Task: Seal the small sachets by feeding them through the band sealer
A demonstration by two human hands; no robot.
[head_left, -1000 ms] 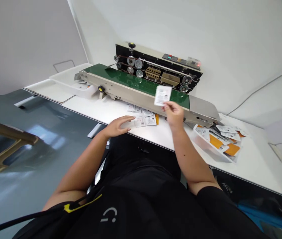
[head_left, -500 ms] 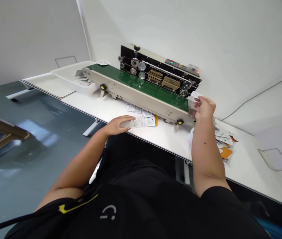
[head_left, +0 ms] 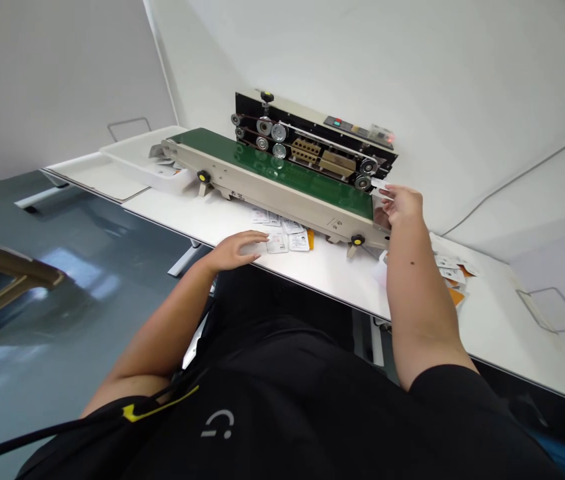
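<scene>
My right hand [head_left: 403, 204] pinches a small white packet [head_left: 378, 183] at the right end of a band sealing machine [head_left: 357, 137]. The packet's left edge is close to the end rollers; whether it is between them I cannot tell. Beneath runs the machine's green conveyor belt [head_left: 267, 165]. My left hand [head_left: 236, 251] lies at the table's front edge with thumb and fingers apart. Its fingertips are beside several flat printed packets [head_left: 298, 241], white with one orange. Whether they touch the nearest packet is unclear.
At the belt's left end stands a white plastic tray [head_left: 135, 167] with packets in it. More white and orange packets [head_left: 455, 275] lie in a pile right of my forearm. A cable [head_left: 495, 198] runs along the wall. A brown stool [head_left: 17, 283] is on the floor at left.
My right hand has moved the packet slightly left, toward the rollers. A white packet at the belt's left end is no longer there. My left hand has stayed in place.
</scene>
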